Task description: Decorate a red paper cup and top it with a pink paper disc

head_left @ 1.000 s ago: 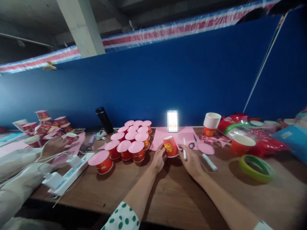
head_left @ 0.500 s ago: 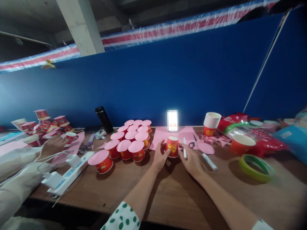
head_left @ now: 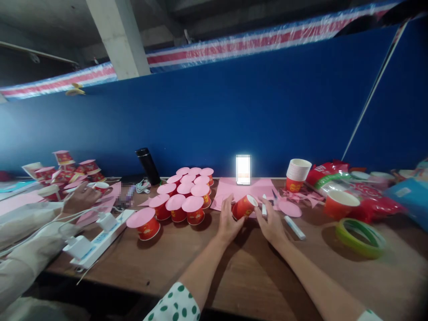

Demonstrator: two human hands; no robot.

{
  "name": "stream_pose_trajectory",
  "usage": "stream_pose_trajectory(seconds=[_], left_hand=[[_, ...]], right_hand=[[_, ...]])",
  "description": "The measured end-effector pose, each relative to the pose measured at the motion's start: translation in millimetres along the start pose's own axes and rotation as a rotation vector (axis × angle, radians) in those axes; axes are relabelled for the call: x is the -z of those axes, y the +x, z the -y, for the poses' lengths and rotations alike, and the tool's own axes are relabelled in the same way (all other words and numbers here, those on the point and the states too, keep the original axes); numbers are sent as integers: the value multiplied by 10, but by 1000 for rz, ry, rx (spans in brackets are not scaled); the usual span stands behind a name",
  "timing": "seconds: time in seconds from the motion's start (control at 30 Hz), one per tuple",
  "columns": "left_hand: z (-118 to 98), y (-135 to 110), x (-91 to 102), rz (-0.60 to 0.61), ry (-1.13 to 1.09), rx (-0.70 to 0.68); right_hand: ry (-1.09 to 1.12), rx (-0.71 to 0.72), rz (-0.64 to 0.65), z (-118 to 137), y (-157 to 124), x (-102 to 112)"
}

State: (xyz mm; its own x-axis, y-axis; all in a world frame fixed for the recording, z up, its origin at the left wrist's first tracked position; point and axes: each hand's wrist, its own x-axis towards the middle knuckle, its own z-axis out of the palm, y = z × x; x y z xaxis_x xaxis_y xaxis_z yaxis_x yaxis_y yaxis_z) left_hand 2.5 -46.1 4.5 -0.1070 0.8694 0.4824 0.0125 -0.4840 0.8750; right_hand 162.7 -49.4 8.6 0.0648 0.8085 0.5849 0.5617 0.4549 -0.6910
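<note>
A red paper cup (head_left: 244,207) with gold print is tilted in front of me, its white end facing up to the right. My left hand (head_left: 230,223) grips it from the left, fingers behind and thumb along the lower side. At the white end, the fingertips of my right hand (head_left: 270,225) touch the cup's edge. Just behind the right fingers is a white pen-like stick (head_left: 264,206). Pink paper (head_left: 230,189) lies beyond the cup, with a pink paper disc (head_left: 290,208) to the right. Scissors there are mostly hidden.
Left stand several red cups topped with pink discs (head_left: 192,203), a black bottle (head_left: 147,166) and a power strip (head_left: 100,243). A co-worker's hand (head_left: 78,198) is farther left. Right are stacked cups (head_left: 298,174), a white stick (head_left: 294,228), green tape (head_left: 359,238) and a large cup (head_left: 341,205).
The cup has gone from upright to tilted, its white end turning toward the right. My left hand has turned with it, and my right fingertips have come onto its edge.
</note>
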Motion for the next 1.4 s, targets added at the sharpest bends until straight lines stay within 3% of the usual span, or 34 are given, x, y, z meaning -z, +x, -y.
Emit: stream_pose_trajectory(seconds=[0.2, 0.33, 0.4, 0.5, 0.57, 0.63, 0.77, 0.97, 1.17, 1.4], left_hand=[[-94, -12, -7, 105, 26, -27], [-151, -58, -25, 138, 42, -85], [-161, -67, -16, 96, 22, -81], [-136, -30, 14, -72, -56, -12], [-92, 23, 31, -167, -138, 67], [-45, 74, 36, -172, -291, 211], [-1, 92, 19, -14, -571, 491], [-10, 2, 25, 281, -659, 424], [48, 9, 50, 314, -585, 451], [15, 10, 49, 348, -571, 501]], right_hand=[[55, -57, 16, 48, 14, 25], [107, -81, -49, 6, 29, 24], [192, -93, -66, -33, 38, 19], [338, -110, -47, -82, 51, 10], [417, -123, -32, -91, 54, 7], [481, -145, -13, -71, 55, 12], [540, -172, 55, 17, 49, 52], [584, -221, 174, 93, 29, 102], [580, -317, 184, 123, 31, 133], [537, -321, 166, 88, 43, 108]])
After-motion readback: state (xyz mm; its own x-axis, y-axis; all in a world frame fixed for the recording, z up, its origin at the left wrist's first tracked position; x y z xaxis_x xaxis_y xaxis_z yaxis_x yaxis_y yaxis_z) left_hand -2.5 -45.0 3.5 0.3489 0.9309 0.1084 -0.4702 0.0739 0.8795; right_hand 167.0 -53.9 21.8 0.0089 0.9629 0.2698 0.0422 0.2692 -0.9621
